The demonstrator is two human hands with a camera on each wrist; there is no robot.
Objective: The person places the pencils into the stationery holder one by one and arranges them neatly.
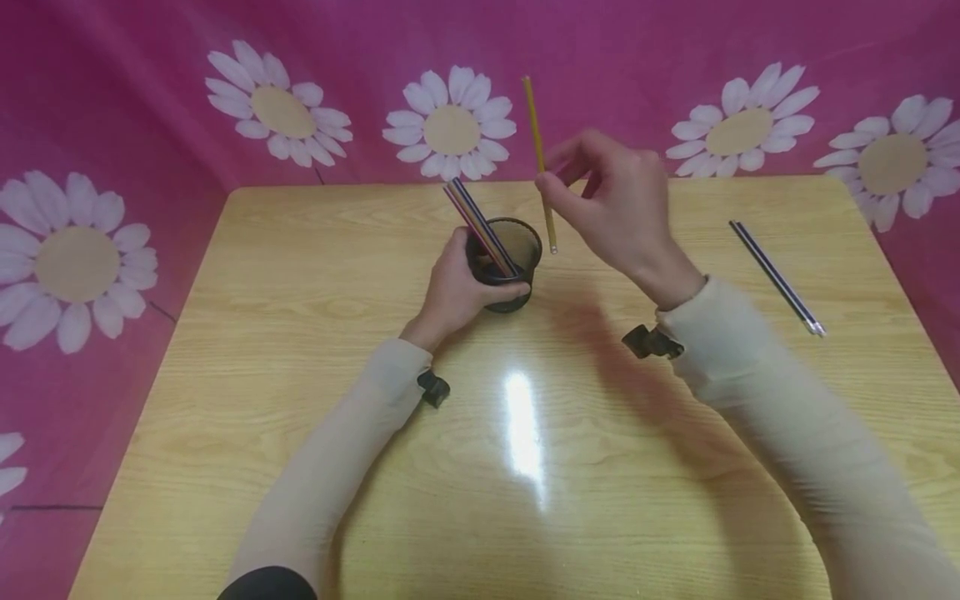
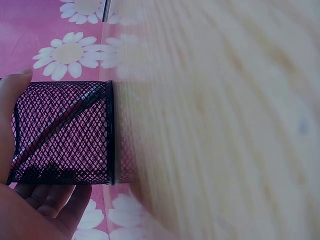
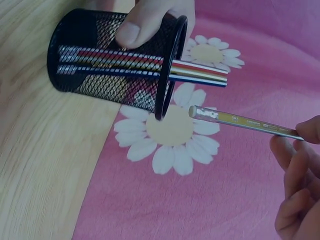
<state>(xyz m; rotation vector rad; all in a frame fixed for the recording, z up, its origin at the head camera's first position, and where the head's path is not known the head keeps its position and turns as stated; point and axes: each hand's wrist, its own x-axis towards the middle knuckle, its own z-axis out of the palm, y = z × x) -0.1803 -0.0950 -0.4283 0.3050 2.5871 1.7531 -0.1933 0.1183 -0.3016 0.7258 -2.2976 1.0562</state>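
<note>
A black mesh pencil cup (image 1: 527, 242) stands on the wooden table, and my left hand (image 1: 457, 283) grips it around its side near the rim. Several striped pencils (image 1: 480, 221) lean together inside the cup toward the left. My right hand (image 1: 618, 200) pinches a yellow pencil (image 1: 534, 117) between thumb and fingers, nearly upright. Its white eraser end points down, just right of the cup's rim and apart from it. In the right wrist view, that eraser end (image 3: 200, 113) faces the cup's opening. Through the mesh (image 2: 60, 135) in the left wrist view, pencils show slanting.
Two dark striped pencils (image 1: 776, 275) lie side by side on the right of the table (image 1: 247, 333). A pink cloth with large white daisies (image 1: 450, 125) hangs behind and at both sides. Small black devices (image 1: 652, 342) sit at the wrists.
</note>
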